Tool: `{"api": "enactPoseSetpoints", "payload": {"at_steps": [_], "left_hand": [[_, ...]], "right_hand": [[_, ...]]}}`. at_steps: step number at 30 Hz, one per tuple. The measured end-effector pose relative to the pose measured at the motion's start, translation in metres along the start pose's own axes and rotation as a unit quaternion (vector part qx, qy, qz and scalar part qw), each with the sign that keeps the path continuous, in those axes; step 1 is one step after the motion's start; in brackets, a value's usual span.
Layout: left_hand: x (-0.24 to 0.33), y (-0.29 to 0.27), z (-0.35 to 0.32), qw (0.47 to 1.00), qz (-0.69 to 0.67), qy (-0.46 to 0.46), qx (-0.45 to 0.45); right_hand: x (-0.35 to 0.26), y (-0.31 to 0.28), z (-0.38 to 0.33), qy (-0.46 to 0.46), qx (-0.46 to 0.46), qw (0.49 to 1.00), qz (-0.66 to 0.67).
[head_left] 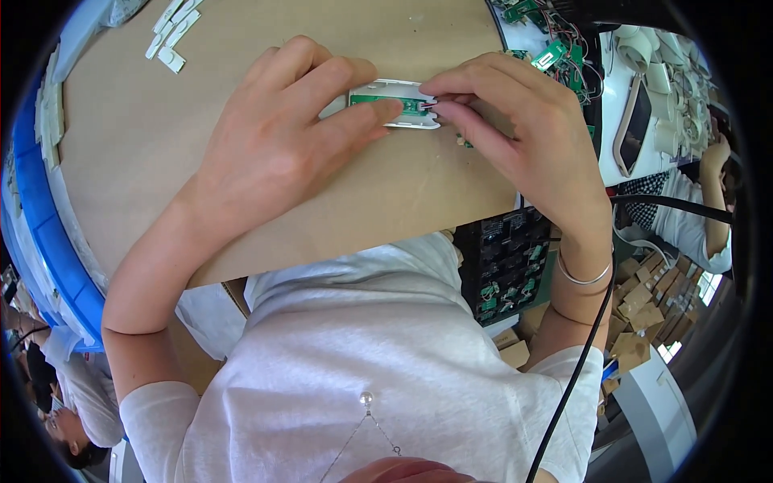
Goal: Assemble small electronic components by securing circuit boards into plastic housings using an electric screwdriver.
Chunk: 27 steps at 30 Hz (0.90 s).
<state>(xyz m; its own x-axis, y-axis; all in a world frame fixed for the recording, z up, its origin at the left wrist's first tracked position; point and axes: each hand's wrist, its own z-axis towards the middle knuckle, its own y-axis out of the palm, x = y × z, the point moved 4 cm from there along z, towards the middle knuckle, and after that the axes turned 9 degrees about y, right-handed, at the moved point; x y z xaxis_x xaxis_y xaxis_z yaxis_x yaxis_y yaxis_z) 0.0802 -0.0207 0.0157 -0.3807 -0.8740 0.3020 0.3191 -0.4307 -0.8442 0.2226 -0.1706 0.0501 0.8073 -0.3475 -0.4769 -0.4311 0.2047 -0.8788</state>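
Near the far middle of the brown work surface lies an open white plastic housing. A narrow green circuit board sits inside it. My left hand is closed over the housing's left part, with the thumb pressing on the board and the fingers along the far rim. At the right end, thumb and forefinger of my right hand pinch thin wires that come off the board. The wires' tips are hidden by my fingers. A small greenish piece rests below my right thumb.
Several white plastic pieces lie far left. Green circuit boards with wires are heaped far right, near a phone and white curved parts. A blue bin borders the left. A black cable passes my right arm. People work on both sides.
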Motion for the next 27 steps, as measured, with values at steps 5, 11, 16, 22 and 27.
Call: {"api": "enactPoseSetpoints", "payload": {"at_steps": [5, 11, 16, 22, 27], "left_hand": [[0.001, 0.002, -0.001, 1.0, -0.003, 0.0, 0.019], [0.002, 0.001, -0.002, 1.0, 0.017, 0.007, 0.02], [0.01, 0.0, -0.004, 0.999, 0.039, 0.009, 0.024], [0.008, 0.003, -0.008, 0.999, 0.028, 0.005, 0.04], [0.006, 0.001, -0.005, 1.0, 0.017, 0.001, 0.024]], "right_hand": [[-0.006, 0.001, 0.0, 0.009, 0.006, 1.0, -0.023], [-0.013, 0.003, 0.002, -0.007, 0.01, 0.997, -0.07], [-0.02, 0.004, 0.005, -0.037, 0.017, 0.993, -0.113], [-0.025, 0.004, 0.006, -0.031, 0.006, 0.992, -0.125], [-0.011, 0.006, 0.006, -0.037, 0.019, 0.998, -0.048]]}}
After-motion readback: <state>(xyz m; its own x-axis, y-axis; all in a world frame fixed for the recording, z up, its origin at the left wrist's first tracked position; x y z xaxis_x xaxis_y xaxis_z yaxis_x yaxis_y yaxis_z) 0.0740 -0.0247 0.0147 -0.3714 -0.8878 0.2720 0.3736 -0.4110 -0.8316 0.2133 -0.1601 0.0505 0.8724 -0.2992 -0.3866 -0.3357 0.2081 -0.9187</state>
